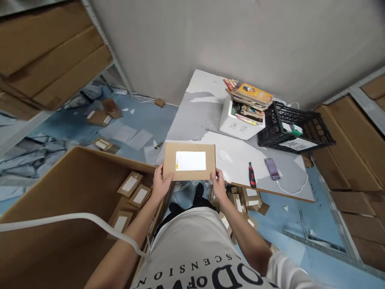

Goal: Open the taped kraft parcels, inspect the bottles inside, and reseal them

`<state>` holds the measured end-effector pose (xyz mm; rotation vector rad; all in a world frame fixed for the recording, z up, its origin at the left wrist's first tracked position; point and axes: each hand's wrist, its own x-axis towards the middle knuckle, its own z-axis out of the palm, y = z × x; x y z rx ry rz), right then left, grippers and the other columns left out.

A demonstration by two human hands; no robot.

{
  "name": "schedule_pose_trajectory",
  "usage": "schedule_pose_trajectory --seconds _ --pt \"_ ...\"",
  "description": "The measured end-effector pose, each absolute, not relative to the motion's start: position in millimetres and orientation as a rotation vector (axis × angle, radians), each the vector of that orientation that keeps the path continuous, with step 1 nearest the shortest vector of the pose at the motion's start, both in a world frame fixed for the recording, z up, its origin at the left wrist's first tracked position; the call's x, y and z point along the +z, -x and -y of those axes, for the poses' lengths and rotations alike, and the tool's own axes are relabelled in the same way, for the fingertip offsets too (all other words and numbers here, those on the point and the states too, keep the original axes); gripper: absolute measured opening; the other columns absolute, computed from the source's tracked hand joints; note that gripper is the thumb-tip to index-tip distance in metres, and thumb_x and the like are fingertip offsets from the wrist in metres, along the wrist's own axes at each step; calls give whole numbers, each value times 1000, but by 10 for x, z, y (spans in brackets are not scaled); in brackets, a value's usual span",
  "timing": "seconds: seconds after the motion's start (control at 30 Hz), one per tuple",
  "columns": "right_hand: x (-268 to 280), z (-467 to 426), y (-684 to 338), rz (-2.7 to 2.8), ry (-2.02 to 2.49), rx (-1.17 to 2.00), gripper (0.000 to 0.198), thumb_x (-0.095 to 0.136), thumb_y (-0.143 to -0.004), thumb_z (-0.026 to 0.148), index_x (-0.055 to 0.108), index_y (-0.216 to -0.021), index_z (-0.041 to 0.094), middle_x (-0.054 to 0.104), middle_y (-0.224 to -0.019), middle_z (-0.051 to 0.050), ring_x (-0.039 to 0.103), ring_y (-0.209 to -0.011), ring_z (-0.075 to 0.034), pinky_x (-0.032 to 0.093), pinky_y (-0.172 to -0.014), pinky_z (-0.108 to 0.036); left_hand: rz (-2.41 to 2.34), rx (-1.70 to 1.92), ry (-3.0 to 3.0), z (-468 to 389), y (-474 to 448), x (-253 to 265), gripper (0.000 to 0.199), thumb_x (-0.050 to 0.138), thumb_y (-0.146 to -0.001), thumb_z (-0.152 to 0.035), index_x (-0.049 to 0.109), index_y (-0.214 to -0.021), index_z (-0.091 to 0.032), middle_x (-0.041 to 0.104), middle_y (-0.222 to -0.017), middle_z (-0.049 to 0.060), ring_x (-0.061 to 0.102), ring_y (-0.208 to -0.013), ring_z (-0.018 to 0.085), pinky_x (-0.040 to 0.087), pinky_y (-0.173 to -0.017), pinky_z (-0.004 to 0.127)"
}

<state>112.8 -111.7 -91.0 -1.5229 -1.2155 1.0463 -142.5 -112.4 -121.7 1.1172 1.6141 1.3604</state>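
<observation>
A flat brown cardboard box (190,176) with a white label is held level between my two hands, over the near edge of the table. My left hand (161,182) grips its left near corner, thumb on top. At the right near corner, my right hand (218,184) grips it the same way; the fingers underneath are hidden. To the left stands a large open carton (60,188) with several small labelled boxes (130,184) inside. A red and black utility knife (252,175) lies on the table to the right of the held box.
The table (195,116) carries a white bin (237,126) of books, a black crate (294,124) and a phone (272,168) on a cable. Small boxes (252,197) lie under the table's edge. Shelves of cartons (51,52) flank both sides. A white cable (75,216) crosses the large carton.
</observation>
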Motion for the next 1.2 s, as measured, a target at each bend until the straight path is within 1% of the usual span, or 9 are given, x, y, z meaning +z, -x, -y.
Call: schedule_pose_trajectory --seconds 0.17,0.3,0.57,0.73,0.9,0.97,1.07,1.13,1.2 --pt "-1016 1056 -1720 1047 1573 944 47 48 -86 53 50 -118 19 58 -123 -12 54 -113 -22 42 -99 -40 -1485 1235 -1231 649 801 -1280 67 67 -75 -38 45 -135 -19 53 -129 14 53 -118 27 41 -103 46" --pt "-1106 911 -2169 983 1604 916 48 48 -86 53 49 -121 19 57 -125 -12 52 -116 -22 40 -101 -39 -1423 1159 -1243 373 327 -1285 69 66 -75 -38 43 -137 -19 53 -130 14 53 -120 27 42 -103 45" --pt "-1370 552 -2866 898 1646 982 44 49 -86 49 48 -119 20 58 -123 -12 54 -112 -21 41 -98 -39 -1401 992 -1260 -74 -328 -1417 72 66 -75 -40 40 -139 -18 53 -133 15 55 -118 27 44 -101 45" --pt "-1616 382 -3155 898 1681 1009 43 50 -85 47 48 -119 20 59 -121 -11 55 -111 -21 41 -97 -41 -1387 874 -1325 -306 -522 -1564 72 66 -74 -41 42 -139 -20 56 -132 13 56 -116 27 44 -100 45" --pt "-1801 291 -3291 894 1682 1032 45 52 -83 49 49 -117 20 61 -117 -11 57 -109 -21 43 -97 -40 -1354 831 -1281 -408 -622 -1702 74 70 -70 -46 47 -135 -19 61 -126 13 59 -111 26 46 -98 43" --pt "-1847 264 -3303 889 1680 1033 45 53 -83 50 50 -116 19 62 -116 -11 57 -108 -21 43 -97 -41 -1342 805 -1264 -430 -640 -1736 76 69 -70 -49 46 -136 -18 60 -128 13 59 -113 26 46 -99 43" --pt "-1897 225 -3340 881 1659 1048 47 56 -81 51 52 -115 18 63 -115 -11 58 -107 -21 43 -98 -41 -1313 766 -1230 -469 -628 -1738 78 67 -71 -49 43 -138 -18 54 -135 15 57 -116 26 45 -100 44" --pt "-1930 208 -3411 868 1633 1092 45 54 -82 50 54 -114 19 63 -117 -11 59 -107 -21 45 -96 -42 -1279 741 -1209 -502 -581 -1715 78 68 -70 -46 43 -138 -18 51 -139 15 55 -120 28 43 -102 45" --pt "-1972 209 -3520 834 1612 1144 40 49 -84 47 57 -113 20 63 -119 -11 60 -106 -22 48 -92 -43 -1199 714 -1187 -536 -499 -1698 74 67 -69 -40 46 -136 -18 49 -140 16 52 -123 30 42 -103 47"
